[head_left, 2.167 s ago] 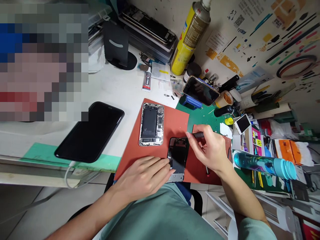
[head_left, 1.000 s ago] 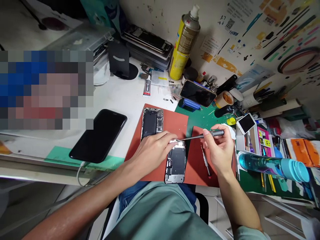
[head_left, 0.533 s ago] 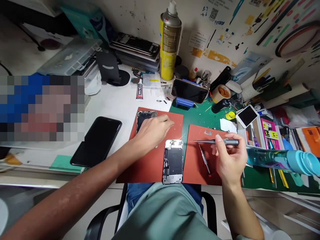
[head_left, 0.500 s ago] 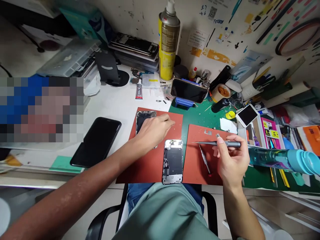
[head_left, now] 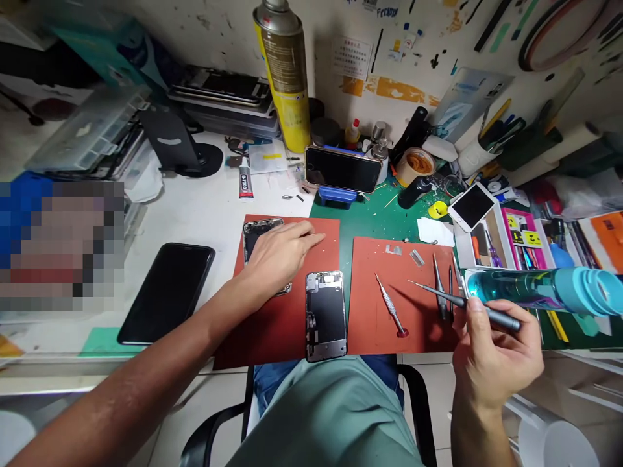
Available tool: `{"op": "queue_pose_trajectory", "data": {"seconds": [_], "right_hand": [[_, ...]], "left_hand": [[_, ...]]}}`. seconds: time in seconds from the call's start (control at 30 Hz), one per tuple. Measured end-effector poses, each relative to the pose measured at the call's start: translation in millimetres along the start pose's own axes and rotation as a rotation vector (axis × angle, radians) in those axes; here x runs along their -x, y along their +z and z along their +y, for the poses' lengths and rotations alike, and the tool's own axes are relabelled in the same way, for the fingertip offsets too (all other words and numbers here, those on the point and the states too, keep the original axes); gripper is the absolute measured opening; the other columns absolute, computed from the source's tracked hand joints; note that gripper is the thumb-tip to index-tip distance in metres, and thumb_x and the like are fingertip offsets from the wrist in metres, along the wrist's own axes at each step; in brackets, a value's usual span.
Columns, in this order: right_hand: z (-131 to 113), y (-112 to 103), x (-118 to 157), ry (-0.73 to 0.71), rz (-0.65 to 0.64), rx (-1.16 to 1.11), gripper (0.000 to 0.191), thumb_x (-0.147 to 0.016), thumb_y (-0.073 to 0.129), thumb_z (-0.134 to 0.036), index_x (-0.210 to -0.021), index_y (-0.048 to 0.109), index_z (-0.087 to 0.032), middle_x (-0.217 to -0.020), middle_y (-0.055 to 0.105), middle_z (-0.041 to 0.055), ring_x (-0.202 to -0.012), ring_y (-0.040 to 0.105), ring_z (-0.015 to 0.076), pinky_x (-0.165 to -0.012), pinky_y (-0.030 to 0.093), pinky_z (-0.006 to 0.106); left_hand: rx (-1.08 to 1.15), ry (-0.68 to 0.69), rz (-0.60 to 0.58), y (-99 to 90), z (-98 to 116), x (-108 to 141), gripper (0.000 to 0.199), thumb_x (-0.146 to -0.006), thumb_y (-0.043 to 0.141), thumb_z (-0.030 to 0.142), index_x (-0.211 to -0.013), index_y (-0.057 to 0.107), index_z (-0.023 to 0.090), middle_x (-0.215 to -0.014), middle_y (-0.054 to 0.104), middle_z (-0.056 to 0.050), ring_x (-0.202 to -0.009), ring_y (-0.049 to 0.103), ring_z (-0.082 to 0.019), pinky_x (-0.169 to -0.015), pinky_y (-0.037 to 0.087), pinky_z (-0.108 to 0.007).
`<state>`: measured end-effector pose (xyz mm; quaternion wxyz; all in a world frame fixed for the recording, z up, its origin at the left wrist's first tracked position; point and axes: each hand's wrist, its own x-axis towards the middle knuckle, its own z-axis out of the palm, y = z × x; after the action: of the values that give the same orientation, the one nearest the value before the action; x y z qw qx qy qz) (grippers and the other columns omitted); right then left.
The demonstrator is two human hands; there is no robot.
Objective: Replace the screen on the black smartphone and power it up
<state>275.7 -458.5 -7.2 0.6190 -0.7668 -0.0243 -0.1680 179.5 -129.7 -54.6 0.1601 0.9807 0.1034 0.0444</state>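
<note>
My left hand (head_left: 283, 253) lies over an opened phone body (head_left: 256, 231) on the left red mat (head_left: 287, 327); its fingers reach past the phone's right side, and what the fingertips touch cannot be made out. A removed phone screen (head_left: 327, 311), inner side up, rests near the mat's front edge. My right hand (head_left: 496, 347) grips a thin grey screwdriver (head_left: 491, 314), its tip pointing left over the right red mat (head_left: 365, 324). A silver screwdriver with a red end (head_left: 390, 306) and dark tweezers (head_left: 439, 285) lie on that mat.
A black phone (head_left: 166, 292) lies at the left. Behind the mats are a phone on a blue stand (head_left: 343, 170), a yellow spray can (head_left: 287, 84) and a glue tube (head_left: 245, 178). A turquoise bottle (head_left: 535, 288) lies at the right beside a tool box.
My right hand has moved right with the grey screwdriver, uncovering tweezers on the right mat. My left hand stays over the phone body. The camera view has shifted.
</note>
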Motion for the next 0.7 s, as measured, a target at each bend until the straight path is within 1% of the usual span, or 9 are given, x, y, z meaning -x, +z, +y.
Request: {"op": "queue_pose_trajectory", "data": {"seconds": [0.07, 0.17, 0.3, 0.33, 0.37, 0.43, 0.5, 0.6, 0.7], "right_hand": [[6, -9, 5, 0.003, -0.014, 0.056, 0.039, -0.080, 0.097, -0.036, -0.101, 0.070, -0.019, -0.080, 0.071, -0.0012, -0.057, 0.069, 0.0141, -0.053, 0.058, 0.026], [18, -21, 17, -0.035, -0.118, 0.189, 0.032, -0.086, 0.092, -0.038, -0.101, 0.071, -0.019, -0.089, 0.077, 0.0034, -0.069, 0.074, 0.0163, -0.064, 0.062, 0.028], [33, -25, 33, -0.292, -0.288, 0.469, 0.014, -0.099, 0.077, -0.033, -0.101, 0.073, -0.020, -0.092, 0.078, 0.0057, -0.079, 0.074, 0.0186, -0.076, 0.062, 0.032], [37, -23, 36, -0.364, -0.330, 0.531, 0.009, -0.102, 0.073, -0.030, -0.102, 0.072, -0.020, -0.092, 0.077, 0.0062, -0.081, 0.073, 0.0193, -0.078, 0.061, 0.033], [41, -22, 37, -0.424, -0.365, 0.585, 0.007, -0.105, 0.068, -0.027, -0.103, 0.071, -0.021, -0.093, 0.077, 0.0071, -0.084, 0.073, 0.0204, -0.081, 0.060, 0.034], [47, -19, 38, -0.502, -0.407, 0.678, 0.010, -0.109, 0.060, -0.022, -0.107, 0.070, -0.021, -0.095, 0.076, 0.0091, -0.089, 0.073, 0.0226, -0.085, 0.059, 0.037], [52, -18, 37, -0.537, -0.433, 0.772, 0.013, -0.110, 0.056, -0.021, -0.111, 0.069, -0.021, -0.097, 0.075, 0.0105, -0.091, 0.071, 0.0242, -0.087, 0.058, 0.039], [54, -23, 35, -0.571, -0.486, 0.888, 0.015, -0.111, 0.053, -0.021, -0.111, 0.068, -0.020, -0.098, 0.074, 0.0120, -0.091, 0.068, 0.0266, -0.086, 0.056, 0.041], [44, -25, 31, -0.598, -0.496, 0.886, 0.013, -0.110, 0.057, -0.023, -0.109, 0.070, -0.020, -0.103, 0.075, 0.0135, -0.095, 0.068, 0.0279, -0.088, 0.054, 0.043]], "left_hand": [[-0.068, 0.048, -0.021, -3.3, -3, -3, 0.049, -0.103, 0.039, 0.011, -0.130, 0.078, 0.022, -0.116, 0.077, -0.010, -0.107, 0.070, -0.028, -0.088, 0.050, -0.042], [-0.114, 0.099, 0.008, -9.5, -6, -5, 0.046, -0.107, 0.037, 0.017, -0.129, 0.078, 0.019, -0.114, 0.077, -0.011, -0.105, 0.071, -0.030, -0.088, 0.051, -0.045], [-0.119, 0.164, 0.210, -18.2, -2, 7, 0.044, -0.115, 0.036, 0.030, -0.116, 0.078, 0.019, -0.109, 0.078, -0.007, -0.102, 0.071, -0.025, -0.090, 0.051, -0.041], [-0.109, 0.194, 0.300, -19.6, 1, 14, 0.047, -0.117, 0.035, 0.035, -0.108, 0.078, 0.018, -0.102, 0.078, -0.003, -0.097, 0.071, -0.021, -0.089, 0.051, -0.038], [-0.083, 0.202, 0.301, -20.6, 4, 23, 0.042, -0.117, 0.039, 0.036, -0.106, 0.076, 0.019, -0.102, 0.078, -0.002, -0.098, 0.070, -0.021, -0.090, 0.052, -0.037], [-0.035, 0.224, 0.365, -20.9, 12, 44, 0.034, -0.114, 0.049, 0.039, -0.094, 0.071, 0.022, -0.092, 0.075, 0.000, -0.087, 0.069, -0.021, -0.078, 0.051, -0.036], [0.055, 0.222, 0.385, -19.2, 21, 68, 0.027, -0.110, 0.056, 0.036, -0.088, 0.067, 0.025, -0.082, 0.072, 0.002, -0.072, 0.065, -0.019, -0.067, 0.050, -0.037], [0.169, 0.244, 0.436, -14.1, 32, 100, 0.009, -0.103, 0.067, 0.019, -0.097, 0.070, 0.026, -0.084, 0.074, 0.003, -0.071, 0.070, -0.020, -0.069, 0.059, -0.041], [0.160, 0.296, 0.466, -7.4, 39, 121, 0.021, -0.098, 0.070, 0.007, -0.110, 0.073, 0.023, -0.093, 0.079, 0.000, -0.082, 0.076, -0.021, -0.081, 0.066, -0.041]]}}
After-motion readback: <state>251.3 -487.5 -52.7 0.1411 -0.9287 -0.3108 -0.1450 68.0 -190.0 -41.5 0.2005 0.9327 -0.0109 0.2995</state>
